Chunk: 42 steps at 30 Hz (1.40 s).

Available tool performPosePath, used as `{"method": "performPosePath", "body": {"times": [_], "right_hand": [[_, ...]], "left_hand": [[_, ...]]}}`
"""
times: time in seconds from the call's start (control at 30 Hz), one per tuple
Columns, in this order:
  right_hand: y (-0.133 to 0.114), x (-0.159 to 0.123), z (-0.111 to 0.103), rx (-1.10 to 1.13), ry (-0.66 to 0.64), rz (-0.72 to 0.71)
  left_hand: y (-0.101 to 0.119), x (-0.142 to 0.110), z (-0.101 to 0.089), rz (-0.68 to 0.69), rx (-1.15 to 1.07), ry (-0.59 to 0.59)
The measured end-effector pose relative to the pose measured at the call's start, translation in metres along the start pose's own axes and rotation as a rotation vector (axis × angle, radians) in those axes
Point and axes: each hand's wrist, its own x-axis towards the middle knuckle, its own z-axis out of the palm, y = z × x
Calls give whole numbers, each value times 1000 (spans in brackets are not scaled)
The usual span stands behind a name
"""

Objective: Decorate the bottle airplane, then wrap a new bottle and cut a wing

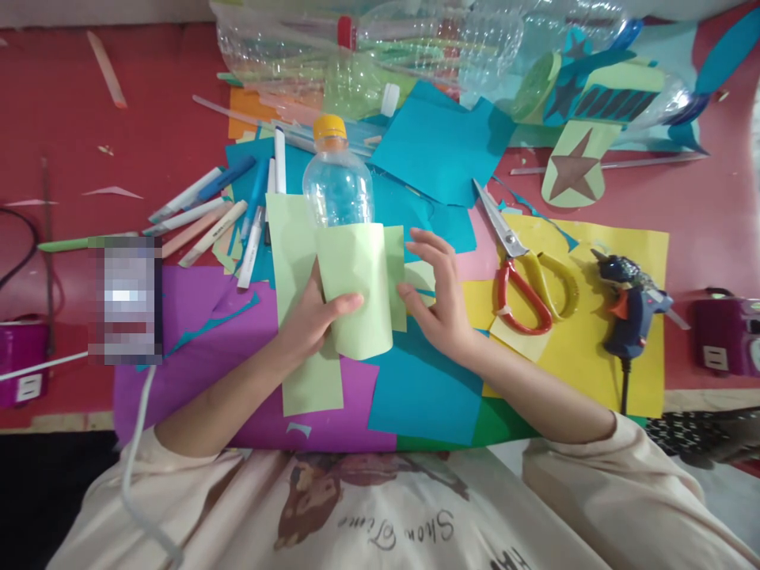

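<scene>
A clear plastic bottle (338, 188) with a yellow cap (329, 127) is in front of me, its lower part covered by a light green paper (359, 293) curved round it. My left hand (317, 313) grips the wrapped bottle from the left, thumb across the front of the paper. To the right of it, my right hand (438, 297) holds nothing, its fingers apart near the paper's loose right edge (396, 277). Whether a fingertip touches that edge I cannot tell. Beneath the bottle lies a light green strip (309, 388). The bottle's base is hidden by the paper.
Scissors (514, 265) with red and yellow handles and a glue gun (632, 301) lie on yellow paper at right. Several markers (202, 206) are at left, beside a blurred phone-like device (127, 301) with a cable. Clear bottles (439, 36) line the back. A decorated bottle (594, 99) lies back right.
</scene>
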Motion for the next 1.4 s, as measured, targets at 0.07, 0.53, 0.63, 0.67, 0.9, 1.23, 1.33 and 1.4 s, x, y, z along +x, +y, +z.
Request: {"method": "performPosePath", "body": {"times": [0.07,0.53,0.63,0.67,0.9,1.23,1.33,1.4], "right_hand": [[-4,-3,-1,-79,-46,-99],[-22,-28,10,91,-412,-38],[-22,-29,13,82,-427,-54],[-22,-29,14,75,-432,-59],[-21,-30,14,57,-462,-85],[-22,-33,16,118,-435,-111],[-21,-33,17,126,-448,-121],[-21,-33,17,123,-448,-126]], "left_hand": [[-1,1,0,14,16,26],[-10,-4,-1,124,51,19],[-6,-5,1,83,2,77],[-5,-5,2,83,-10,88],[-5,-7,5,113,-24,74],[-4,-7,9,52,-75,141],[-2,-8,6,4,-119,106],[-1,-8,4,-15,-123,50]]}}
